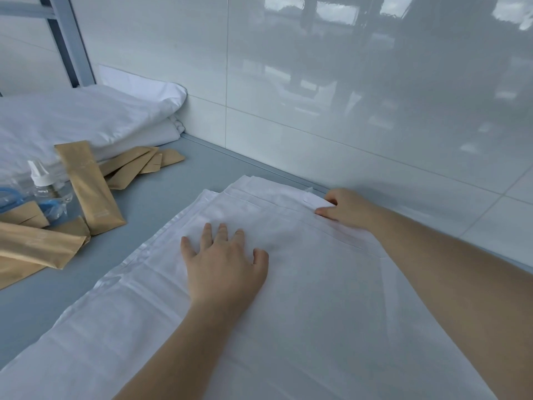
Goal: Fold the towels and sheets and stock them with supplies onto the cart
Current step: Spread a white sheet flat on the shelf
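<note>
A white sheet point(302, 284) lies partly folded on the grey table point(173, 186), running from the near edge to the wall. My left hand point(225, 261) presses flat on its middle with fingers spread. My right hand point(346, 207) pinches the sheet's far right corner close to the wall. At the far left lies a stack of folded white linen point(86, 119). Several tan paper supply packets point(89, 189) are scattered beside it, with a small clear bottle point(46, 186) with a white cap among them.
A glossy white tiled wall point(346, 96) runs along the table's far edge. A grey metal frame post point(69, 41) stands at the back left. Something blue point(49, 207) lies under the bottle among the packets.
</note>
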A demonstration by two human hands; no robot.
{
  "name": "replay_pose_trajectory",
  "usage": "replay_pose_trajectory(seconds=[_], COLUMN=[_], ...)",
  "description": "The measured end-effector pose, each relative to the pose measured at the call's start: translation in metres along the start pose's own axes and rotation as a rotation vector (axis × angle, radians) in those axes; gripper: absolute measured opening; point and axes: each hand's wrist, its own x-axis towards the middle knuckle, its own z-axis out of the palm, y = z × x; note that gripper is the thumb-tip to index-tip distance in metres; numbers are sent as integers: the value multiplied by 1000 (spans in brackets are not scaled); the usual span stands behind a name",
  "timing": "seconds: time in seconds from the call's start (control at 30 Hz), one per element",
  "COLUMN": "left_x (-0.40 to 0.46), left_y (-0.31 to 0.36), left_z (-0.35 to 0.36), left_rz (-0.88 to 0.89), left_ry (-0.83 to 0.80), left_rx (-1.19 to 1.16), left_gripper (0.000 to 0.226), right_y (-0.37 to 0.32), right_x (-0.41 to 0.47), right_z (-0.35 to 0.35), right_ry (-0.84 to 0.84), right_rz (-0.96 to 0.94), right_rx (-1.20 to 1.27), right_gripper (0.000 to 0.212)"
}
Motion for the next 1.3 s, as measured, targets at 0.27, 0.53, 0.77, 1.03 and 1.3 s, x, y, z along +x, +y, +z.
replay_pose_trajectory(seconds=[0.27,0.53,0.77,1.03,1.3], left_x=[-2,-1,3,-1,2], left_y=[-1,-2,0,-1,0], left_z=[-1,1,7,3,7], left_rz=[4,17,45,42,30], left_ry=[12,-10,-58,-9,-53], left_rx=[-23,-21,53,0,14], left_gripper=[62,76,73,74,74], right_y=[-8,-25,-64,-74,-87], right_x=[7,18,30,49,27], right_z=[8,22,39,38,48], right_ry=[149,333,247,274,442], right_rz=[-36,165,64,56,8], right_rx=[75,-204,-120,-19,-177], right_gripper=[19,12,43,16,25])
